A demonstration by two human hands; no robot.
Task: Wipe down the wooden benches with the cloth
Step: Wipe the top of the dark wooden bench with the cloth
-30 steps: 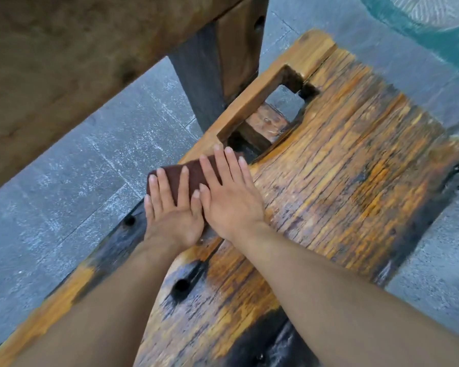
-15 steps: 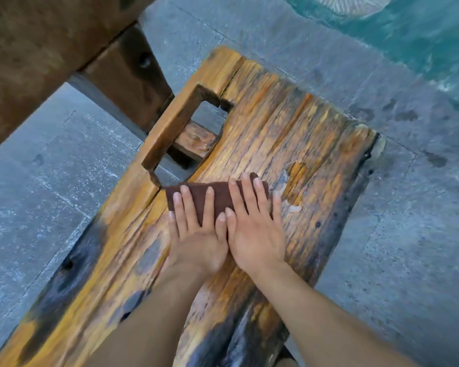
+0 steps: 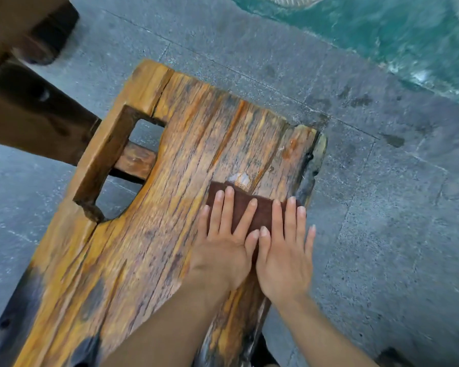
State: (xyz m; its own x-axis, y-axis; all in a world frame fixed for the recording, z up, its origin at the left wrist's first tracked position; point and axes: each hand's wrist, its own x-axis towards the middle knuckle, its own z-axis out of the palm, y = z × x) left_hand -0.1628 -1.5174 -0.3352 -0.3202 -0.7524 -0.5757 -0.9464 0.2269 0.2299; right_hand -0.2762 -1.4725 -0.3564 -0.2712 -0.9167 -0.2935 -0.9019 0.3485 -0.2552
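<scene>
A weathered orange-brown wooden bench [image 3: 170, 234] runs from the lower left toward the upper middle of the head view. A dark brown cloth [image 3: 263, 210] lies flat on it near its right edge. My left hand [image 3: 223, 250] and my right hand [image 3: 284, 260] rest side by side on the cloth, palms down and fingers spread, pressing it onto the wood. The hands cover the near part of the cloth. My right hand's outer fingers reach the bench's right edge.
A rectangular cutout [image 3: 122, 181] opens in the bench's left side, with a crossbar [image 3: 135, 160] below it. Dark wooden beams [image 3: 32, 123] cross the upper left. Grey stone paving [image 3: 382, 234] surrounds the bench, and turquoise water [image 3: 382, 30] lies at the top right.
Both hands have slid the cloth across the bench, from its left edge by the cutout over to its right edge. The view has swung along with them.
</scene>
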